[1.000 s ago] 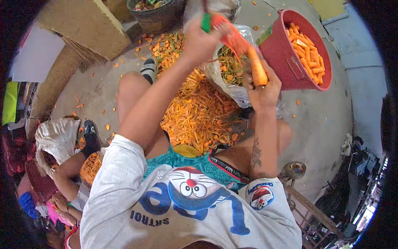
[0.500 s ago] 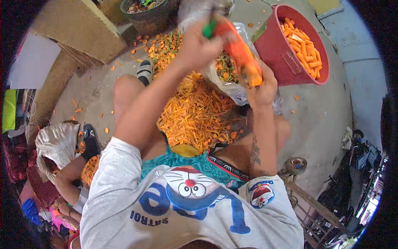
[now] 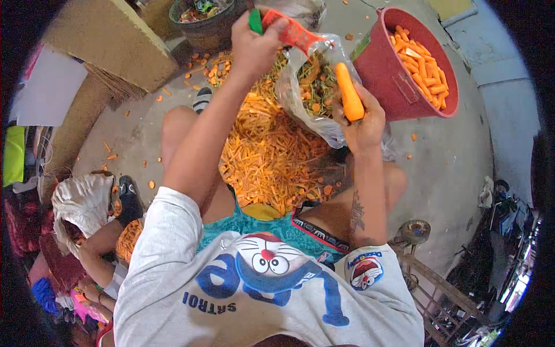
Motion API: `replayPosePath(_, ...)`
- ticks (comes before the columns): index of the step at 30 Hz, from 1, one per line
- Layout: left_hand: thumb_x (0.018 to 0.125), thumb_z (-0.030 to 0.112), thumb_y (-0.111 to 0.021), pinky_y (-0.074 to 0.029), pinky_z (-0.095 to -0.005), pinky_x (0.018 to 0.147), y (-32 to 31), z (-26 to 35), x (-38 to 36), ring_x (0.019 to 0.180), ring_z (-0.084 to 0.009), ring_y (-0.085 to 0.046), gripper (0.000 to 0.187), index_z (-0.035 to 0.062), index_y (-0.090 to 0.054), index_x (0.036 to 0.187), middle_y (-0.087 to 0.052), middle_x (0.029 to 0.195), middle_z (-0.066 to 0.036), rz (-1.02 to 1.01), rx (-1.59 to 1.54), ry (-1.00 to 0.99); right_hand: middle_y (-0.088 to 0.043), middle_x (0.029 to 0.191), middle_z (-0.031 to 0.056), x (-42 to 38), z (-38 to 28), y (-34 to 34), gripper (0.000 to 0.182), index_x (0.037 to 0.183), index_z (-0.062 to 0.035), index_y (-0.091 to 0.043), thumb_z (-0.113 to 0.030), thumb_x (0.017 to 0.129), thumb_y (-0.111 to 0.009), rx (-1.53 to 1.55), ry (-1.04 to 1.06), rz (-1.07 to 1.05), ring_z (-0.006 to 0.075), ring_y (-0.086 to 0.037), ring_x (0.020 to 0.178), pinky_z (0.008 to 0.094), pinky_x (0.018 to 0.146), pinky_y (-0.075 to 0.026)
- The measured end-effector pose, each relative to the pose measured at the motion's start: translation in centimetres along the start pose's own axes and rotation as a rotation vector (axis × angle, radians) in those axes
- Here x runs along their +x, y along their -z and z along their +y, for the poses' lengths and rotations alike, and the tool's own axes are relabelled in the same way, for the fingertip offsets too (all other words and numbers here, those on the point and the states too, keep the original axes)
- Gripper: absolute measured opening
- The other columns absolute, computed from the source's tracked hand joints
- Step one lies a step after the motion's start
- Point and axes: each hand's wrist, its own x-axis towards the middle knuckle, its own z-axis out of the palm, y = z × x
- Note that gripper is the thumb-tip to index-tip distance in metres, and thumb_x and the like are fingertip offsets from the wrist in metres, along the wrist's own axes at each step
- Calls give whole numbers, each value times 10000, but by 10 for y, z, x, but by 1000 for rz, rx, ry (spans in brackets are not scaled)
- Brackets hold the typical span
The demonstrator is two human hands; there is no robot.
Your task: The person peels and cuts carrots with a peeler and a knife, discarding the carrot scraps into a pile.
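Observation:
My left hand [image 3: 254, 51] is raised and closed around a peeler [image 3: 293, 32] with a green end and an orange-red body with holes. The peeler's tip points right, over a clear plastic bag [image 3: 287, 87] of carrot tops and trimmings, apart from the carrot. In my right hand [image 3: 367, 127] a peeled-looking orange carrot [image 3: 348, 89] stands tilted, its thick end toward the palm and its narrower end pointing up. Between my legs lies a wide heap of carrot peelings [image 3: 272, 156].
A red bucket [image 3: 387, 87] of peeled carrots stands tilted at the right. A dark bin [image 3: 205, 32] of waste is at the back left. Another person's leg [image 3: 98, 251] and a white sack [image 3: 84, 199] show at lower left. Carrot scraps dot the concrete floor [image 3: 139, 144].
My left hand has moved up and left with the peeler, away from the carrot. The carrot, earlier partly behind the peeler, now shows whole in my right hand, which has barely moved.

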Motion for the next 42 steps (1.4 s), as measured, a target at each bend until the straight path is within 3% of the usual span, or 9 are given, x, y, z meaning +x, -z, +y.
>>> replayPosePath(4, 929, 161, -738, -531, -276, 692, -26, 28, -47, 758, -90, -639, 167, 33, -690, 1024, -698, 841, 13, -337, 30, -214, -651, 890, 68, 10, 3, 10, 409, 1245, 28, -604, -285, 1010, -485, -35, -4, 64, 146, -573, 661, 255, 526, -410)
replayPosePath(8, 920, 125, -733, -540, -279, 739, -8, 10, -12, 777, -88, -642, 167, 45, -684, 1058, -708, 848, 1, -152, 51, 27, -646, 889, 80, -6, 3, 0, 424, 1251, 42, -604, -285, 1024, -458, -123, 43, 9, 137, -570, 670, 262, 520, -425)
replayPosePath(13, 854, 157, -691, -531, -494, 774, 0, 11, -13, 873, -437, -684, 284, -17, -623, 1068, -680, 909, -273, -420, 886, -68, -603, 796, 51, 3, -4, 0, 395, 1213, 38, -597, -285, 1023, -471, -32, -20, -47, 101, -509, 560, 246, 448, -354)
replayPosePath(22, 828, 190, -649, -533, -518, 821, -8, -33, -33, 879, -450, -681, 299, -41, -638, 1018, -683, 850, -277, -855, 967, 230, -601, 841, 60, -2, -4, 9, 334, 1231, 8, -566, -245, 1028, -486, 104, -91, -280, 81, -495, 548, 193, 433, -340)
replayPosePath(25, 848, 202, -636, -519, -526, 803, -4, -7, -26, 881, -458, -670, 280, -42, -641, 984, -680, 883, -280, -788, 890, 146, -638, 984, 95, -8, -1, -15, 412, 1277, 59, -537, -281, 1045, -546, -146, 513, -93, 144, -593, 716, 237, 567, -477)
replayPosePath(28, 834, 179, -648, -518, -523, 795, -8, 7, -31, 890, -460, -665, 273, -36, -631, 1002, -679, 910, -279, -703, 771, 74, -637, 1028, 66, 5, -5, 5, 406, 1278, 25, -582, -286, 1019, -617, 239, 303, -56, 129, -618, 960, 298, 770, -539)
replayPosePath(33, 752, 105, -666, -522, -556, 783, -20, 39, -47, 854, -471, -660, 276, -5, -609, 998, -675, 842, -270, -554, 649, -96, -631, 856, 25, 1, -10, 2, 408, 1174, 0, -680, -371, 1008, -641, -228, 267, 78, 84, -594, 724, 264, 701, -522)
replayPosePath(36, 722, 81, -677, -510, -538, 749, -30, 49, -55, 847, -484, -645, 311, -15, -585, 1004, -659, 860, -267, -613, 581, -123, -647, 780, 5, 3, -2, 11, 425, 935, 20, -725, -405, 951, -718, -850, 658, 172, 72, -564, 682, 246, 571, -440)
replayPosePath(42, 758, 131, -648, -548, -529, 789, -17, 14, -45, 844, -468, -680, 250, -61, -656, 917, -681, 852, -299, -761, 811, 20, -674, 751, 19, -2, -8, 15, 484, 840, 27, -715, -451, 908, -753, -672, 660, -17, 57, -585, 701, 215, 594, -441)
